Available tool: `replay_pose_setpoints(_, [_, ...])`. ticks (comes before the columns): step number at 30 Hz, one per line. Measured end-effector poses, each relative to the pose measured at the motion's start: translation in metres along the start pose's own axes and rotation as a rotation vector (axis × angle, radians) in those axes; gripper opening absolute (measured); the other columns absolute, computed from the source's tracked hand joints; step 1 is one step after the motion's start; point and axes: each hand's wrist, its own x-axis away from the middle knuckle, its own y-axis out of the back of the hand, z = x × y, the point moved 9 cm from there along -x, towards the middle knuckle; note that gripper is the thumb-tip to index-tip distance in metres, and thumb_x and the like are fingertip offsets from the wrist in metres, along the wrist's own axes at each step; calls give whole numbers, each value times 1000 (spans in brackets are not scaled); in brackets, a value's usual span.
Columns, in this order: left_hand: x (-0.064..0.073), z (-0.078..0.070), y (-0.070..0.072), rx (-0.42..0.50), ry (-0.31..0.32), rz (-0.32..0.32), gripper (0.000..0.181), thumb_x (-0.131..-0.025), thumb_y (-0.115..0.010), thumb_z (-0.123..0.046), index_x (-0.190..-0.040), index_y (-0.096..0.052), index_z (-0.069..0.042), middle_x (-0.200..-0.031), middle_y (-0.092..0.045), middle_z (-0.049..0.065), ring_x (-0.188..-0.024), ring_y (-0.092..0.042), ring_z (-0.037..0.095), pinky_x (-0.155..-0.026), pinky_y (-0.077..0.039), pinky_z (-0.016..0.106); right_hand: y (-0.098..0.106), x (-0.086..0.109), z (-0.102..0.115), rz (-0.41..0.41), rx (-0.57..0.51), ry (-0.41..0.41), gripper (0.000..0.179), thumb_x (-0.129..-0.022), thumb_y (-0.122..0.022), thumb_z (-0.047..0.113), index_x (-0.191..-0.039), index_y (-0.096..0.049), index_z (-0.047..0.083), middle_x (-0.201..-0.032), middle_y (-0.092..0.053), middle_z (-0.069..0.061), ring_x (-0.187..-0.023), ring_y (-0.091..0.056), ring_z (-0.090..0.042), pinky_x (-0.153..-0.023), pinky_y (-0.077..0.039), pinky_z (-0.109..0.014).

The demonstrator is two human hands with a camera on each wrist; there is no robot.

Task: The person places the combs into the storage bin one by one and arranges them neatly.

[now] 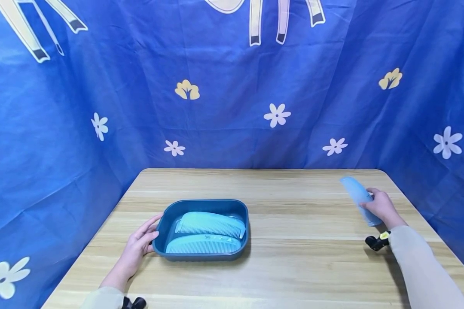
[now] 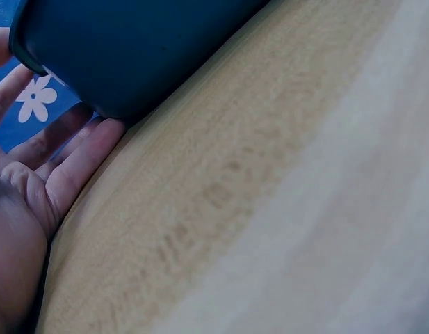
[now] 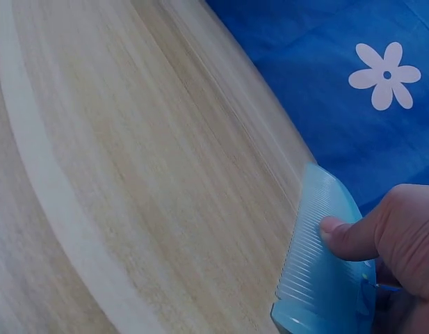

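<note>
A dark teal plastic basin point(image 1: 201, 257) stands on the table, left of the middle. Inside it lie two light blue combs, the rear comb point(image 1: 210, 221) and the front comb point(image 1: 203, 243), side by side with teeth toward the near side. My left hand point(image 1: 139, 242) touches the basin's left end, its fairly straight fingers point(image 2: 89, 156) spread against the outer wall and near the base. Over at the table's right side, my right hand point(image 1: 383, 208) pinches another light blue comb point(image 1: 357, 193). The right thumb presses on that comb's face; its other fingers are mostly hidden behind it.
The wood-grain table point(image 1: 294, 266) has rounded far corners. Blue cloth point(image 1: 224, 86) with white flowers and animal legs hangs behind it and along both sides. Black wrist mounts point(image 1: 377, 242) sit at both sleeves.
</note>
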Motion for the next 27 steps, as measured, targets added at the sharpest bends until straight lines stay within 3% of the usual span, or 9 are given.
replay_pose_setpoints(11, [-1, 1, 0, 39, -19, 0, 47, -97, -44, -10, -143, -34, -5, -120, -56, 4, -98, -62, 17, -70, -55, 35, 8, 3, -1, -59, -98, -29, 54, -90, -58, 12, -132, -36, -13, -106, -48, -35, -90, -55, -45, -64, -51, -49])
replay_pose_setpoints(27, [0, -1, -1, 17, -8, -12, 48, -97, -45, -11, -143, -34, -6, -119, -55, 6, -96, -63, 19, -70, -55, 35, 12, 6, -1, -152, -134, -63, 48, -90, -57, 11, -127, -40, -14, -100, -51, -31, -89, -55, -42, -68, -50, -49])
